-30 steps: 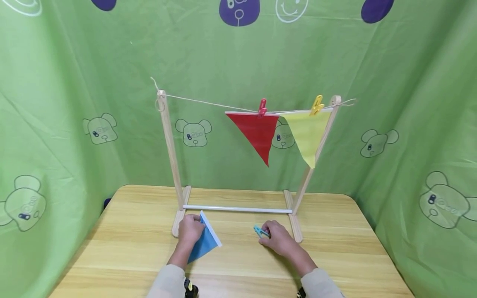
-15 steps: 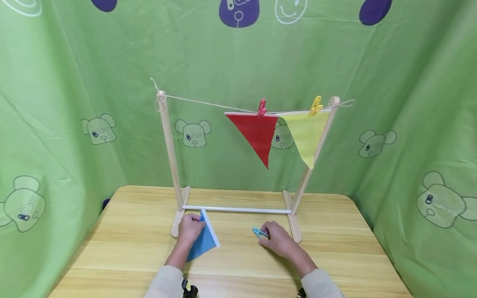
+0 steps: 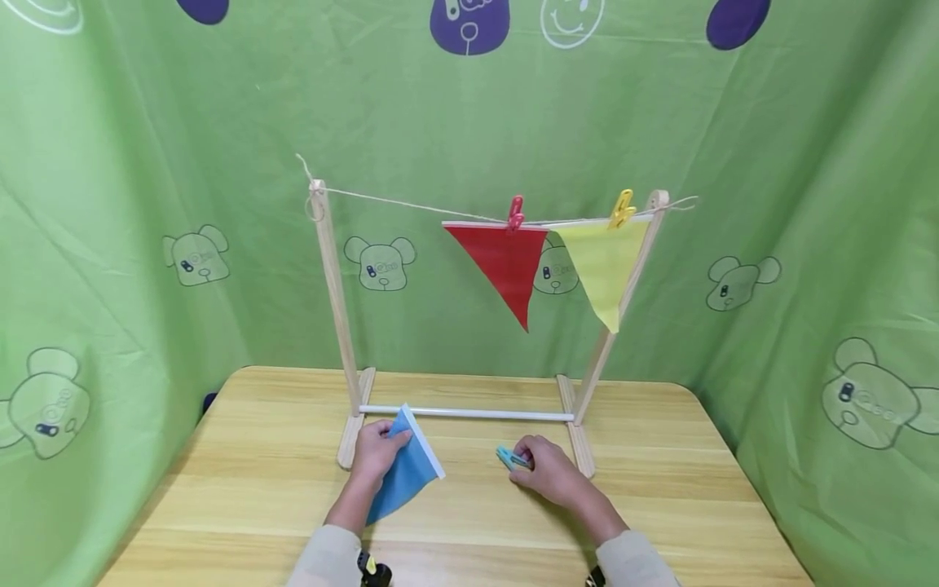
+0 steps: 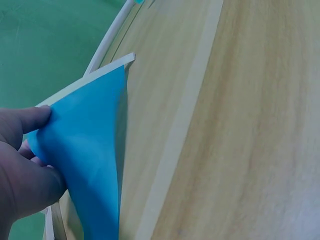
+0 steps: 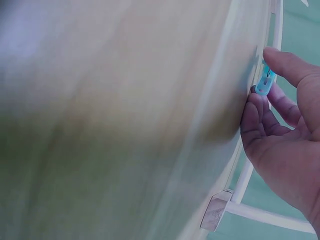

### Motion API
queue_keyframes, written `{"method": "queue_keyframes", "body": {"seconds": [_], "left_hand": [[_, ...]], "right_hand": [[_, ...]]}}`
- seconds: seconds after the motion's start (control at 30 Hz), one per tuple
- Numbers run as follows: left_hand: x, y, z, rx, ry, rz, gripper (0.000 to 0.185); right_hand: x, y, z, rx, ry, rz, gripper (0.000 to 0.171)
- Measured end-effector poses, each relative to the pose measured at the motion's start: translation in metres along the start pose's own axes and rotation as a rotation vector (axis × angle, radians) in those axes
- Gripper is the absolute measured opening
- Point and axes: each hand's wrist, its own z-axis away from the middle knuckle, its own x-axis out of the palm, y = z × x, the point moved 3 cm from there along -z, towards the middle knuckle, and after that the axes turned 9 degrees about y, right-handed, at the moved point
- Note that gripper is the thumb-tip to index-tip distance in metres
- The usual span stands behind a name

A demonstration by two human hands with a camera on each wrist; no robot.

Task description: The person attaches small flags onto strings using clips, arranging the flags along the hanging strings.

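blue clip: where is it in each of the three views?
Head: blue clip on the table, lower centre, pinched by the right hand.
Left wrist: only a blue sliver at the top edge, which may be it.
Right wrist: right of centre, between the fingertips.
Shared landmark: the rack's white rod.

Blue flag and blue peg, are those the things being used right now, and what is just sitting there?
Being used:
- blue flag, gripped by the left hand
- blue peg, pinched by the right hand
- string on the wooden rack, with bare room on its left part

Just there:
- red flag under a red peg
- yellow flag under a yellow peg
- table
- green cloth
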Motion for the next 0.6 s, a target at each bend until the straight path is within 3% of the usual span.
{"method": "queue_keyframes", "body": {"seconds": [0.6], "left_hand": [[-0.0054, -0.0008, 0.0016, -0.004, -0.05, -0.006, 0.023]], "right_hand": [[-0.0015, 0.0002, 0.0011, 0.022, -0.023, -0.069, 0.028]]}}
